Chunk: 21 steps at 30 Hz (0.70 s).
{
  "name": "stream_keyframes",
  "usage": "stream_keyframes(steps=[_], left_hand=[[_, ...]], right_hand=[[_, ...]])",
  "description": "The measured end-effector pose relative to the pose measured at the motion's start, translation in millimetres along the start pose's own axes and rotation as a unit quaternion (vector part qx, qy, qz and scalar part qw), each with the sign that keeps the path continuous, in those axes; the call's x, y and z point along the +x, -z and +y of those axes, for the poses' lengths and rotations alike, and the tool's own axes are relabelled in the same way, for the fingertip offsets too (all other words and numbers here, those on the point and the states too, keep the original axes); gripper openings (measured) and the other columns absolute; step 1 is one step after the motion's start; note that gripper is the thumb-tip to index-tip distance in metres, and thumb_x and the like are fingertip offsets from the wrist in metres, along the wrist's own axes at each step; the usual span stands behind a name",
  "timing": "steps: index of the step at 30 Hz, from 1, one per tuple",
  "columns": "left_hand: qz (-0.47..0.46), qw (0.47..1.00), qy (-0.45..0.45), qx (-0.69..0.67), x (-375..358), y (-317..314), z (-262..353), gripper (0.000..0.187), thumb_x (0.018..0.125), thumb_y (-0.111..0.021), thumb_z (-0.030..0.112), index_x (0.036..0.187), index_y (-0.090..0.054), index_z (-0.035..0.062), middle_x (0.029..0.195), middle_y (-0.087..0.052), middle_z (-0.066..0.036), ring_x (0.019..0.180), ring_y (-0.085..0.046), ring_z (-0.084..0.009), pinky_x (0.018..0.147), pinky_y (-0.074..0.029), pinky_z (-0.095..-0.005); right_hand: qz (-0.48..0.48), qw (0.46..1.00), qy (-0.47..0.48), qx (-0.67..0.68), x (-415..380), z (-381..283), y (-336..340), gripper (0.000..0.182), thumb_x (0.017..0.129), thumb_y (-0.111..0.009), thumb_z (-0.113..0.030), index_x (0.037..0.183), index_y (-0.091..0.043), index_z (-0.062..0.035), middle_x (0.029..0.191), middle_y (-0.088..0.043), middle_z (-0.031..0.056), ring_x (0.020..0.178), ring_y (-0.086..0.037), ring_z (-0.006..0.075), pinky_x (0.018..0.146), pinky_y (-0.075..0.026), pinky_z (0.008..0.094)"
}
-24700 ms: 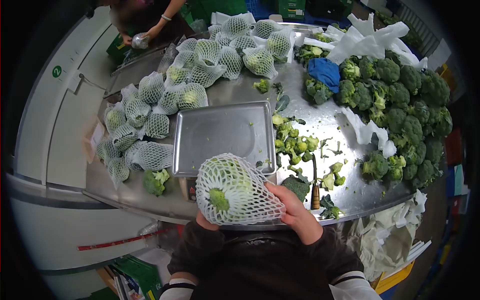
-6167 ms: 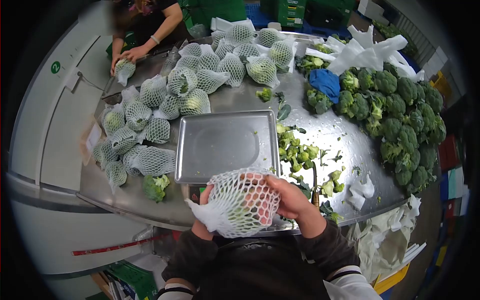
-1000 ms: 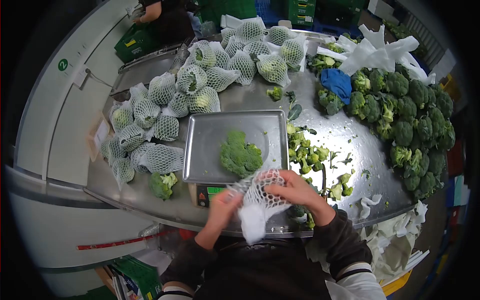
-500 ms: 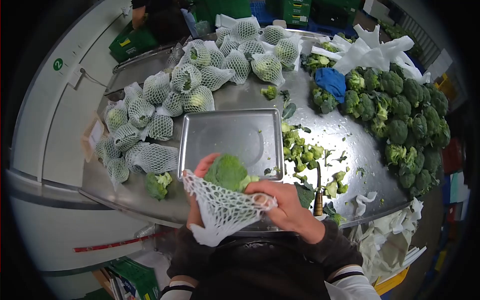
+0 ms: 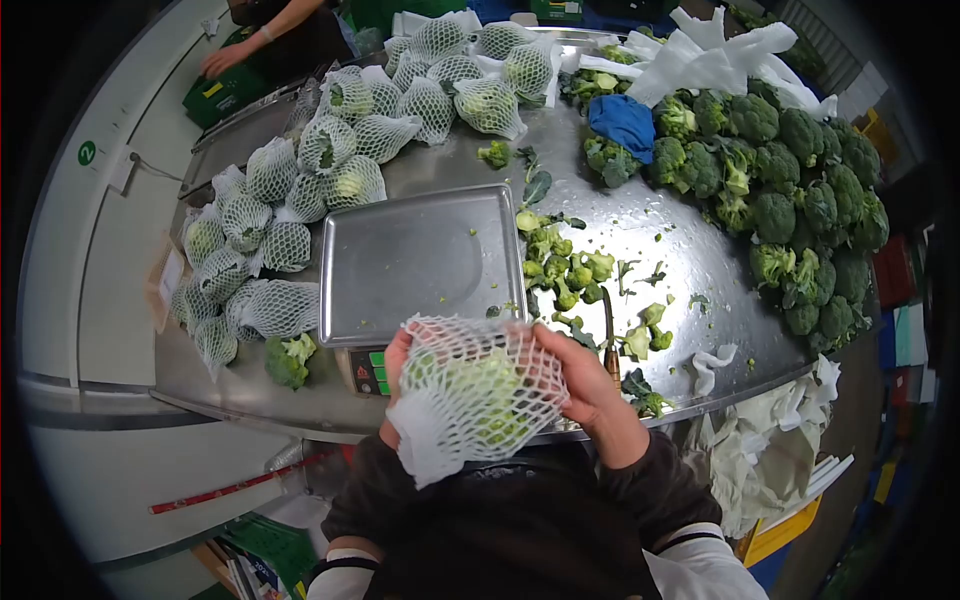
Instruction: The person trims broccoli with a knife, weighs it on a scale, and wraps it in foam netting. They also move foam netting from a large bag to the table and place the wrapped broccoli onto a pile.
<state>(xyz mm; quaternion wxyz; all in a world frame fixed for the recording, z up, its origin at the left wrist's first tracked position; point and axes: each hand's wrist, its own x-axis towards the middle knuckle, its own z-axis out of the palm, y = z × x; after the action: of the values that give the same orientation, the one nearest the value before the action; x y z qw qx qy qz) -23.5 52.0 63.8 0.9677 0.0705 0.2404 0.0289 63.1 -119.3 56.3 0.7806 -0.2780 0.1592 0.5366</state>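
Note:
A white foam net [image 5: 435,435] is stretched around a broccoli head [image 5: 490,385], whose pale green shows through the mesh. My left hand [image 5: 398,365] grips the net's left side, its fingers partly hidden by the mesh. On the other side, my right hand [image 5: 590,385] holds the net's upper right edge with bent fingers. Both hands are just in front of a metal scale tray [image 5: 400,265]. A scale display panel [image 5: 375,372] shows beneath the tray, left of the net.
Netted broccoli [image 5: 285,305] lies left and behind the tray. Bare broccoli [image 5: 775,215] is heaped at right, near a blue cloth [image 5: 622,125]. Cut pieces [image 5: 565,270] and a knife [image 5: 612,365] lie right of the tray. Another person's hand [image 5: 225,58] is at upper left.
The net now covers the broccoli, which was bare on top before. The view has shifted, and the other person's arm now reaches over the green crate.

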Motion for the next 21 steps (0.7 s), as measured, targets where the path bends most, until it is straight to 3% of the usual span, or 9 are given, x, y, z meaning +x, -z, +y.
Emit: stream_keyframes(steps=[7,9,10,11,14,15,17,19,21], left_hand=[[-0.028,0.996,-0.080,0.030,33,48,0,0.030,0.085,-0.038,0.023,0.069,-0.056,0.0042,0.070,-0.061,-0.011,0.067,-0.060,-0.0247,0.070,-0.051,-0.0387],[-0.019,0.999,-0.035,0.006,34,29,6,0.030,0.084,-0.038,0.024,0.072,-0.057,0.0033,0.069,-0.060,-0.011,0.067,-0.060,-0.0249,0.070,-0.050,-0.0391],[0.036,0.997,-0.057,0.031,32,16,11,0.029,0.082,-0.038,0.024,0.073,-0.057,0.0030,0.071,-0.060,-0.011,0.068,-0.060,-0.0250,0.070,-0.050,-0.0388],[0.090,0.991,-0.079,0.055,30,5,15,0.029,0.081,-0.039,0.024,0.075,-0.058,0.0027,0.073,-0.061,-0.012,0.069,-0.060,-0.0251,0.070,-0.050,-0.0384],[-0.036,0.988,-0.116,0.095,36,6,26,0.028,0.078,-0.040,0.022,0.081,-0.058,0.0006,0.083,-0.062,-0.014,0.079,-0.060,-0.0265,0.079,-0.048,-0.0376],[-0.066,0.983,-0.125,0.119,40,8,30,0.027,0.076,-0.041,0.020,0.083,-0.058,-0.0001,0.085,-0.062,-0.014,0.082,-0.060,-0.0271,0.082,-0.047,-0.0376],[-0.066,0.980,-0.126,0.138,49,6,38,0.034,0.074,-0.043,0.016,0.099,-0.054,-0.0030,0.096,-0.060,-0.015,0.091,-0.058,-0.0277,0.088,-0.043,-0.0356],[-0.098,0.913,-0.262,0.298,53,-14,50,0.050,0.072,-0.047,0.014,0.120,-0.043,-0.0010,0.115,-0.053,-0.017,0.106,-0.051,-0.0286,0.094,-0.038,-0.0361],[-0.084,0.901,-0.252,0.342,50,-10,64,0.065,0.075,-0.052,0.020,0.133,-0.027,0.0048,0.129,-0.042,-0.016,0.119,-0.041,-0.0291,0.098,-0.033,-0.0381]], right_hand=[[0.057,0.935,0.067,-0.344,18,33,6,0.031,0.091,-0.049,-0.023,0.104,-0.058,0.0031,0.091,-0.063,0.0088,0.074,-0.059,0.0101,0.063,-0.048,0.0248],[0.006,0.981,0.093,-0.171,27,36,8,0.030,0.091,-0.049,-0.023,0.108,-0.057,0.0009,0.103,-0.060,0.0086,0.088,-0.057,0.0103,0.074,-0.047,0.0258],[-0.012,0.963,0.101,-0.251,31,31,19,0.040,0.093,-0.043,-0.030,0.121,-0.049,-0.0021,0.119,-0.053,0.0086,0.104,-0.052,0.0142,0.091,-0.041,0.0303],[-0.017,0.962,0.105,-0.253,32,30,23,0.040,0.093,-0.043,-0.030,0.121,-0.049,-0.0021,0.119,-0.053,0.0086,0.104,-0.052,0.0142,0.091,-0.041,0.0303],[-0.102,0.995,0.008,0.012,16,25,1,0.063,0.093,-0.026,-0.051,0.135,-0.031,-0.0051,0.133,-0.042,0.0123,0.119,-0.044,0.0250,0.101,-0.035,0.0409],[-0.268,0.952,-0.047,0.138,15,21,-11,0.061,0.092,-0.031,-0.050,0.134,-0.033,-0.0057,0.132,-0.043,0.0125,0.117,-0.046,0.0254,0.099,-0.038,0.0413],[-0.085,0.995,0.054,0.011,26,18,-5,0.060,0.091,-0.037,-0.046,0.133,-0.033,-0.0045,0.132,-0.042,0.0129,0.116,-0.046,0.0274,0.097,-0.040,0.0418],[-0.105,0.990,0.091,0.011,36,3,5,0.055,0.090,-0.039,-0.038,0.132,-0.034,-0.0039,0.130,-0.043,0.0135,0.114,-0.048,0.0277,0.096,-0.040,0.0401],[-0.123,0.984,0.131,0.014,45,-9,-2,0.050,0.090,-0.040,-0.031,0.131,-0.034,-0.0032,0.129,-0.044,0.0141,0.111,-0.050,0.0280,0.095,-0.041,0.0384]])
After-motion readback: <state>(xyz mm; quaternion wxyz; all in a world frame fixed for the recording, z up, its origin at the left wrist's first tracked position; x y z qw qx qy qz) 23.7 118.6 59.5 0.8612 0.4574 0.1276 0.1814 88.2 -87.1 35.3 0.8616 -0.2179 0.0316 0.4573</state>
